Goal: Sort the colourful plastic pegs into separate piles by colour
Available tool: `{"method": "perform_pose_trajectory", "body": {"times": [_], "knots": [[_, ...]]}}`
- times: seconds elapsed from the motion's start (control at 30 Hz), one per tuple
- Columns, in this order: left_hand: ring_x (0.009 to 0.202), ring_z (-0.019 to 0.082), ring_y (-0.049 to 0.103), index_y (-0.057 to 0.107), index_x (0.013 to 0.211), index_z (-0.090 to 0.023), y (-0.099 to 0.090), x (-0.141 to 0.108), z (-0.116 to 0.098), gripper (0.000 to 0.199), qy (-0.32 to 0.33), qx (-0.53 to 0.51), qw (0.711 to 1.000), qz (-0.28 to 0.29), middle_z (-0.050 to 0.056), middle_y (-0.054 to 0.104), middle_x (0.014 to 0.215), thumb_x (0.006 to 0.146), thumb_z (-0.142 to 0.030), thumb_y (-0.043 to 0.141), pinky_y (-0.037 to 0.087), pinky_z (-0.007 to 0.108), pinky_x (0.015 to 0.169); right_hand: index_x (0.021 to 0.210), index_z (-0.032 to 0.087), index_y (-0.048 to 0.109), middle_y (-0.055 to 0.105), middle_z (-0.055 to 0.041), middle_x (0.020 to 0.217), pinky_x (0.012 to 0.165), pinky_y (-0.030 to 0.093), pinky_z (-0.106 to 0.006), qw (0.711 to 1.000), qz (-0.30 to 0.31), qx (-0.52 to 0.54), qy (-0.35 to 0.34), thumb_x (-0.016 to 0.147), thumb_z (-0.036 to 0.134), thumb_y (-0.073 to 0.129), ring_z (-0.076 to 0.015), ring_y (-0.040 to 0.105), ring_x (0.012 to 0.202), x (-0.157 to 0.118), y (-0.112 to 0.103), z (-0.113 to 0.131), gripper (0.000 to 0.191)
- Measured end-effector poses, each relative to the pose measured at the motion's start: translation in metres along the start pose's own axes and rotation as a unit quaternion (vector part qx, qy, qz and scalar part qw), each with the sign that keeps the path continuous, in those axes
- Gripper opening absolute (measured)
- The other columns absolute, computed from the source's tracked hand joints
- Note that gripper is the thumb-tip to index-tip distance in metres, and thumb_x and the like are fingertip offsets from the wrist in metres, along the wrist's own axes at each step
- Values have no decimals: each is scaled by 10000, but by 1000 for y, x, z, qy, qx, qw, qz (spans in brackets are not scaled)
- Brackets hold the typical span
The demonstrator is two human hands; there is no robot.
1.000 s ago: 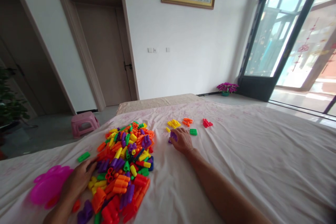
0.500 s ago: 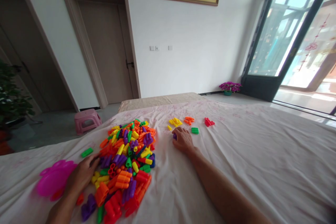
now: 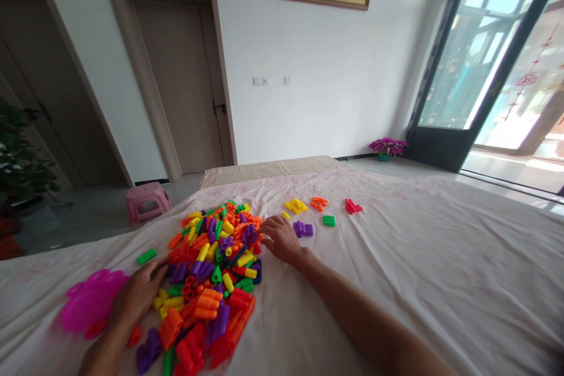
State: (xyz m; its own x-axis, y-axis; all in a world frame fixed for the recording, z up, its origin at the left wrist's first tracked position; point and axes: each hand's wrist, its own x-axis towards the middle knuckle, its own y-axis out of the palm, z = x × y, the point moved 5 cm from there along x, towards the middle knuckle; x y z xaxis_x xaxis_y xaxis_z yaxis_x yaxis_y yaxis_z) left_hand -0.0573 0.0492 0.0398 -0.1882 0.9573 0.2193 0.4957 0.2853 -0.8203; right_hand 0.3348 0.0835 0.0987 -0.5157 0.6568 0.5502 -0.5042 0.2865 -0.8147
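Observation:
A heap of plastic building blocks [image 3: 207,264] in orange, purple, yellow, green and red lies on the cloth. At its left edge rests my left hand [image 3: 140,288], thumb and fingers slightly apart, with nothing visible in it. My right hand [image 3: 281,239] is at the heap's right side, fingers stretched toward a purple block [image 3: 249,235]; it holds nothing. Just right of that hand sits a small group of purple blocks [image 3: 303,229]. Beyond it are yellow blocks [image 3: 296,205], orange blocks [image 3: 318,204], a green block [image 3: 328,221] and red blocks [image 3: 353,206].
A bright pink plastic dish [image 3: 90,302] lies beside my left forearm, and a lone green block [image 3: 147,256] is behind it. The pale flowered cloth [image 3: 418,270] covers the surface. A pink stool [image 3: 148,202] stands on the floor at the left.
My right hand has let go of the purple blocks, leaving them near the other small groups, and has moved left to the heap. My left hand has stayed in place.

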Motion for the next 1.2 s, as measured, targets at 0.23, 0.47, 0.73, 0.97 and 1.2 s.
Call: {"method": "perform_pose_trajectory", "body": {"times": [0.23,0.47,0.73,0.97,1.2], "knots": [[1125,223,645,642,1209,-242,2,1,2,463,-13,5,1000,22,46,695,1219,901,-487,399,505,288,911,960,203,679,699,-61,949,858,414,-320,999,25,13,-28,926,390,594,-198,600,941,2,1,-9,208],[1082,237,666,671,1168,-254,4,5,7,442,-4,14,1000,7,33,701,1215,879,-484,429,522,284,892,1013,224,686,692,-56,997,763,463,-277,973,-127,23,193,937,399,550,-172,636,861,-18,-41,-85,234],[1123,245,650,669,1171,-265,7,8,13,447,-14,4,1000,13,47,697,1221,870,-505,442,509,303,934,1078,249,703,743,-45,922,707,475,-294,855,-216,0,471,852,400,564,-211,674,838,-66,-71,-181,306],[1126,244,643,655,1190,-249,7,7,12,457,-18,2,1000,22,57,688,1237,882,-504,433,498,313,948,1205,238,645,742,-42,1016,828,497,-316,865,-230,22,445,847,225,514,-201,673,933,-63,-60,-178,382],[1035,226,683,660,1182,-250,3,3,7,453,-19,19,1000,14,32,715,1186,870,-496,444,526,265,864,972,239,720,733,-24,956,846,478,-301,977,-104,44,182,880,232,572,-179,650,890,-19,-24,-76,175]]}}
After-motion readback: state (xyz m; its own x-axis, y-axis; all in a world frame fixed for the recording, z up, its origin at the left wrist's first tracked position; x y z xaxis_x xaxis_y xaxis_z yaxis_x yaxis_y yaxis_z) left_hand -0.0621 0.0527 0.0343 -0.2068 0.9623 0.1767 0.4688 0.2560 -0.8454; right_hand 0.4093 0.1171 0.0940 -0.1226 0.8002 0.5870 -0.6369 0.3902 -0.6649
